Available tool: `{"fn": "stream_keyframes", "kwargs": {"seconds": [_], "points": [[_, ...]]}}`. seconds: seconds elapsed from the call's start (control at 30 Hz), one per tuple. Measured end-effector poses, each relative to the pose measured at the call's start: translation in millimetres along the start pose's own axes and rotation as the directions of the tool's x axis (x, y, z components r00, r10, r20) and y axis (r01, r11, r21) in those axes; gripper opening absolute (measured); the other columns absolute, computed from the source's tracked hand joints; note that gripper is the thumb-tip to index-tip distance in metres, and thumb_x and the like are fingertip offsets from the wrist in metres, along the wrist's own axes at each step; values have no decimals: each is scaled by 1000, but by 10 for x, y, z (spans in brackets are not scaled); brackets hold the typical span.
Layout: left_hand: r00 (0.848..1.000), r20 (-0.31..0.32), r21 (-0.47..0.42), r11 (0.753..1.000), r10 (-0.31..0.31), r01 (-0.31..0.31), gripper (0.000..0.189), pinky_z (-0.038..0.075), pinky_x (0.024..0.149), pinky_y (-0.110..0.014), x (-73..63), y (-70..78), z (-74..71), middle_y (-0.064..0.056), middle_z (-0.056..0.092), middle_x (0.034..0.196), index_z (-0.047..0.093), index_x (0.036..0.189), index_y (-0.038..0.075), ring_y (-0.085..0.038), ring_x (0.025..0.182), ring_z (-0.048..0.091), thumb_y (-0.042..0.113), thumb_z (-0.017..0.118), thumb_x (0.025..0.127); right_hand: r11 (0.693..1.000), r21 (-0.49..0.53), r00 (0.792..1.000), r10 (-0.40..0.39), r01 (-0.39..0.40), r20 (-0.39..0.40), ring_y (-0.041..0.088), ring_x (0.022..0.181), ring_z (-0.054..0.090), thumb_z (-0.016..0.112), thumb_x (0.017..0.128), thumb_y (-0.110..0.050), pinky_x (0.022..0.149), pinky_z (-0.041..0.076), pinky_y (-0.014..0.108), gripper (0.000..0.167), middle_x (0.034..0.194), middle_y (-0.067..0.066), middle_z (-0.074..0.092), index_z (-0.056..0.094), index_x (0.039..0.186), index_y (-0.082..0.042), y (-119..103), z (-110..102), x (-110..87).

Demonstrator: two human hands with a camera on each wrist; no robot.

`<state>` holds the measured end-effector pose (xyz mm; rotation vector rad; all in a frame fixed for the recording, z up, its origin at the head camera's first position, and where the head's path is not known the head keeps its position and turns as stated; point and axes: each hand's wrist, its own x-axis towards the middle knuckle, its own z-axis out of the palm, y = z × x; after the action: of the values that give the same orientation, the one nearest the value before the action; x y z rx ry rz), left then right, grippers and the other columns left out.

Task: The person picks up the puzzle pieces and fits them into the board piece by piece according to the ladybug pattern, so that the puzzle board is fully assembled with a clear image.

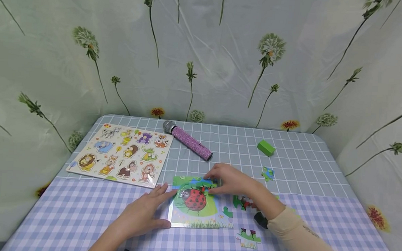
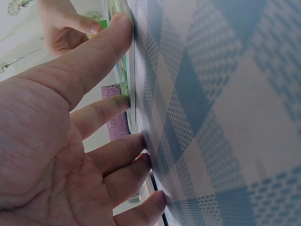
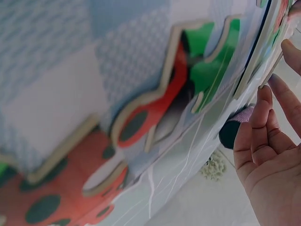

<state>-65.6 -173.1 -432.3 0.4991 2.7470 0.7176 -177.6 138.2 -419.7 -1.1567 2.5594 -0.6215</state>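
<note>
A ladybug jigsaw puzzle (image 1: 195, 200) lies on the table in front of me, much of its picture assembled. My left hand (image 1: 146, 213) rests along the puzzle's left side, fingers spread; in the left wrist view its thumb (image 2: 120, 35) and index finger touch the frame edge. My right hand (image 1: 231, 180) is over the puzzle's upper right corner. In the right wrist view it pinches a thin puzzle piece (image 3: 272, 70) between thumb and fingertips; the piece's printed face is mostly hidden. Loose pieces lie to the right, among them a grass-edged one (image 1: 248, 238) and a blue-green one (image 1: 268, 173).
An animal puzzle board (image 1: 122, 153) lies at the back left. Behind the ladybug puzzle is a pink glitter microphone (image 1: 190, 141). A green block (image 1: 266, 148) sits at the back right. Red and green pieces (image 1: 243, 202) lie partly under my right forearm.
</note>
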Motion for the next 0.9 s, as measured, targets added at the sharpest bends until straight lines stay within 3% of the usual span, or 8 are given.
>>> {"fn": "stream_keyframes", "kwargs": {"seconds": [0.9], "points": [[1000,2,-3,1000,-3,3,94,38,122,-74,4,-3,-8,-20,42,170,55,159,22,-47,157,41,45,94,76,999,-11,999,-35,36,31,12,97,59,85,94,-32,85,54,24,41,115,1,72,79,129,-11,-85,99,191]]}}
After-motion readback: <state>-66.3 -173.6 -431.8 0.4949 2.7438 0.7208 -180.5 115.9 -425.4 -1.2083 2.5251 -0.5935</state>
